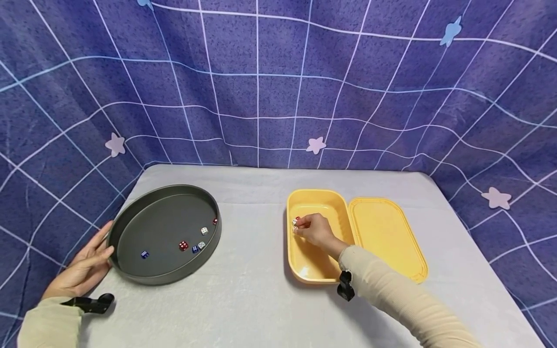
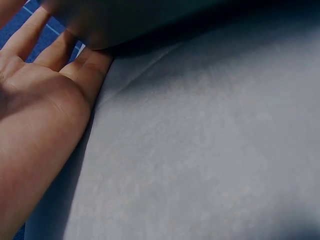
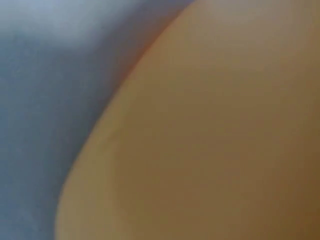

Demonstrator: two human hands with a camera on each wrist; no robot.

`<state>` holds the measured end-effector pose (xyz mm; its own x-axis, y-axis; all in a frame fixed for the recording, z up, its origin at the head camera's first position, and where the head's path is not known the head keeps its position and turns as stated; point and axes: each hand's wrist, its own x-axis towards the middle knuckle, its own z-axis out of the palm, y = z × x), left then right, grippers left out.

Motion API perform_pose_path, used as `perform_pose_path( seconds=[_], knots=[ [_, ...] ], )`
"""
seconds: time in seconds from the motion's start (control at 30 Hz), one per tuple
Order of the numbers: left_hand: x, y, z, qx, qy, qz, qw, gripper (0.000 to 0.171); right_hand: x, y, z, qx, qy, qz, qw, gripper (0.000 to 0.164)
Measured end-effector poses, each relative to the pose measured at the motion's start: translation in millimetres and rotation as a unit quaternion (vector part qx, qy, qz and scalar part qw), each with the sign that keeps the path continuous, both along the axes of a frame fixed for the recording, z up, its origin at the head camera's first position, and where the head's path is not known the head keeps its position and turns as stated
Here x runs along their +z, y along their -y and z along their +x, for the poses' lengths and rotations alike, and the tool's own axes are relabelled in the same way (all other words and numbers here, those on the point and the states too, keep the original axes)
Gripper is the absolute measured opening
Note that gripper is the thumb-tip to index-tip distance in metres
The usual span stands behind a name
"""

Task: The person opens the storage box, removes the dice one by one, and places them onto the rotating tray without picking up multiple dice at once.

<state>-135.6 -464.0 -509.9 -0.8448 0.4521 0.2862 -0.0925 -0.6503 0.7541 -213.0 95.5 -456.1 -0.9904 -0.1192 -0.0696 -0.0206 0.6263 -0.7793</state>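
Observation:
On the left stands a round dark grey pan (image 1: pixel 163 227) holding several dice: a blue die (image 1: pixel 145 254), a red die (image 1: pixel 183 246), a white die (image 1: pixel 204 231) and others near its right wall. My left hand (image 1: pixel 84 268) grips the pan's left side, thumb at the rim and fingers along the outer wall; the left wrist view shows the fingers close under its edge. Inside a yellow plastic box (image 1: pixel 317 278), my right hand (image 1: pixel 316 231) reaches to the left wall. Its thumb and fingertips pinch a white die (image 1: pixel 295 229). Another white die and a red die (image 1: pixel 298 218) show right beside the fingertips.
A yellow lid (image 1: pixel 387 234) lies flat against the box's right side. All of it rests on a table with a pale grey cloth (image 1: pixel 252 251). A purple-blue curtain (image 1: pixel 278 87) with white lines hangs behind and at both sides.

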Motion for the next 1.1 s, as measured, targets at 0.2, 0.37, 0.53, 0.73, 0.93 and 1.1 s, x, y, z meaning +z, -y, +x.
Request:
perform_pose_path(
  seconds=[0.2, 0.37, 0.53, 0.73, 0.93, 1.1],
  knots=[
    [0.7, -0.6, -0.7, 0.001, 0.001, 0.003, 1.0000, 0.073, -9.7, -1.9, 0.1, -0.001, -0.024, -0.004, 1.000, 0.011],
    [0.3, -1.8, 0.1, 0.007, -0.002, 0.000, 1.0000, 0.072, -10.9, -1.6, 0.7, 0.005, -0.040, 0.009, 0.999, 0.011],
    [-0.9, -1.5, 0.3, 0.006, -0.007, 0.000, 1.0000, 0.071, -11.0, -1.1, 1.4, 0.009, -0.054, 0.030, 0.998, 0.010],
    [-1.8, -0.8, -1.2, 0.006, -0.010, 0.000, 0.9999, 0.071, -9.7, -0.9, 1.3, 0.003, -0.045, 0.033, 0.998, 0.009],
    [-1.4, -1.6, -1.2, -0.011, -0.007, 0.020, 0.9997, 0.072, -4.5, -1.6, 2.7, 0.001, -0.016, 0.027, 1.000, 0.008],
    [-1.3, -1.6, -2.0, -0.025, -0.003, 0.041, 0.9988, 0.073, 7.8, -2.7, 7.0, 0.008, -0.005, 0.023, 1.000, 0.005]
  ],
)
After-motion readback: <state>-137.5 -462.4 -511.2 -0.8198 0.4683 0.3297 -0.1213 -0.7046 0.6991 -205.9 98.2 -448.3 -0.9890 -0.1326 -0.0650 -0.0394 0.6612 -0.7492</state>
